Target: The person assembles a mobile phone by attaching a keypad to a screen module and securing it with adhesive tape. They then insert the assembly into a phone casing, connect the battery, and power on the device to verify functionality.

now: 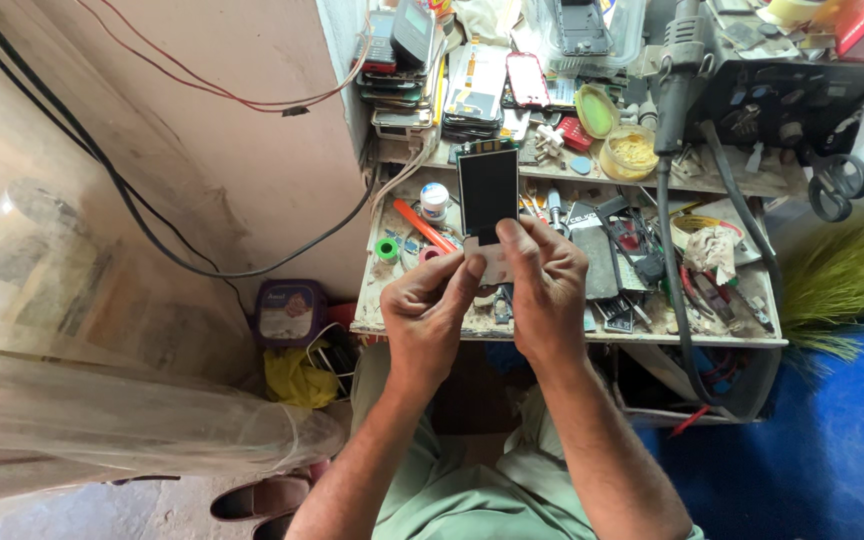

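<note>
- Both hands grasp one small phone (489, 205), held upright over the workbench (692, 325); its dark screen faces the camera and its pale lower part sits between the fingers.
- Left hand (432, 310): clenched on the phone's lower left edge, thumb pressed against the pale part; the phone rises from this grip toward 1 o'clock.
- Right hand (547, 290): closed on the phone's lower right edge, fingertips curled over the front; the phone rises from this grip toward 11 o'clock.
- The screen stands clear above both grips, at 12 o'clock of the joined hands; only the bottom part is covered by fingers.
- Just beyond the phone, at 10 o'clock of the hands, lie an orange tool (424, 226), a small white jar (434, 200) and a green tape roll (386, 248) on the bench.
- At 2 o'clock of the hands, a yellow tub (628, 151) stands beside a green lid (596, 110).
- At 12 o'clock, farther off, a stack of phones (402, 70) and a red phone (528, 79) lie on the upper shelf.
- At 2 o'clock, well apart, scissors (837, 186) hang at the bench's edge.
- At 9 o'clock, below the bench, stands a purple tub (290, 311).
</note>
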